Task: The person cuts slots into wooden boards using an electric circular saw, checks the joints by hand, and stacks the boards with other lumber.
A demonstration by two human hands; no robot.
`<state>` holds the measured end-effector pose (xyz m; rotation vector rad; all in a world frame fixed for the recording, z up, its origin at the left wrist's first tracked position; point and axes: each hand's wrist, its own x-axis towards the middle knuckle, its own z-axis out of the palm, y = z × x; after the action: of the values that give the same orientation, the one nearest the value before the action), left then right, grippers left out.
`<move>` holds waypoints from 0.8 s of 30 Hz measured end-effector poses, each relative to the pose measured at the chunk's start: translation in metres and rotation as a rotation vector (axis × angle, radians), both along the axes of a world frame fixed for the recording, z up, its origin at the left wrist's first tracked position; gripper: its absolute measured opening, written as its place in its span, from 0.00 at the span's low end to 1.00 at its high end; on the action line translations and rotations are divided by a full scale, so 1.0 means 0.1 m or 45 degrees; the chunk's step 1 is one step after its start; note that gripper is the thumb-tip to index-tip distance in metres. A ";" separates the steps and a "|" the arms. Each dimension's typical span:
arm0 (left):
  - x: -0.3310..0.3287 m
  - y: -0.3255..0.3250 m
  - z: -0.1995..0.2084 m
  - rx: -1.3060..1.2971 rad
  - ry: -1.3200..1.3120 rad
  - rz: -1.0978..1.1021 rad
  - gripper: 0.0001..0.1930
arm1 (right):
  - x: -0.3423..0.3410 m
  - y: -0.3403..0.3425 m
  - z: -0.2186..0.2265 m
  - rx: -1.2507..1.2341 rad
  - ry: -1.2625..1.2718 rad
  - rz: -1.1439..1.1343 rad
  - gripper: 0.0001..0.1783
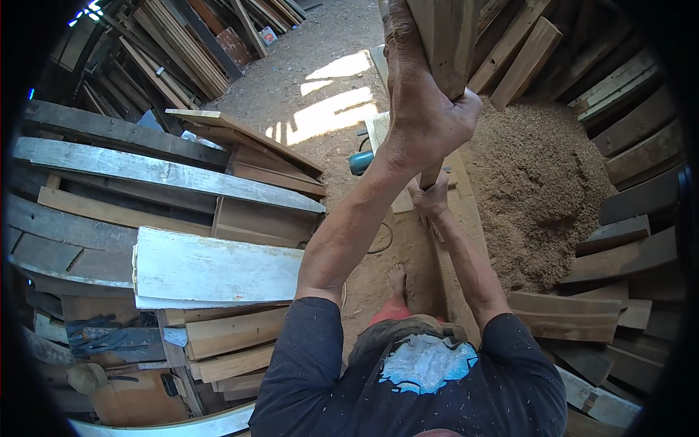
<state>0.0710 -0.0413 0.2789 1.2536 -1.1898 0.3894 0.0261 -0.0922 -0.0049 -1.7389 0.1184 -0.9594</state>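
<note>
My left hand (429,120) is raised close to the camera, shut around a pale brown piece of squared timber (445,47). Its fingers run up the timber's left side, and the thumb side shows beneath. Lower down, my right hand (431,198) is closed on the narrower lower part of the same timber, just above a long wooden beam or bench (470,211). My left forearm and hand hide part of the timber's middle. Left of the hands, a teal, rounded tool body (360,162) lies beside the bench, with a dark cord near it.
A large heap of wood shavings (539,197) lies right of the bench. Stacked boards (218,266) fill the left side, and more timber pieces (633,251) line the right. Planks (189,51) lean at the far left. Sunlight patches fall on the dusty floor (291,87).
</note>
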 end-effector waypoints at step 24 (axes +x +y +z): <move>0.22 -0.05 -0.03 0.161 -0.206 0.434 0.28 | 0.22 -0.09 0.05 -0.117 -0.008 -0.021 0.05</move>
<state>0.0928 -0.0466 0.2759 1.5646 -1.1498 0.6855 0.0485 -0.1009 0.0004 -1.8214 0.0857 -0.9956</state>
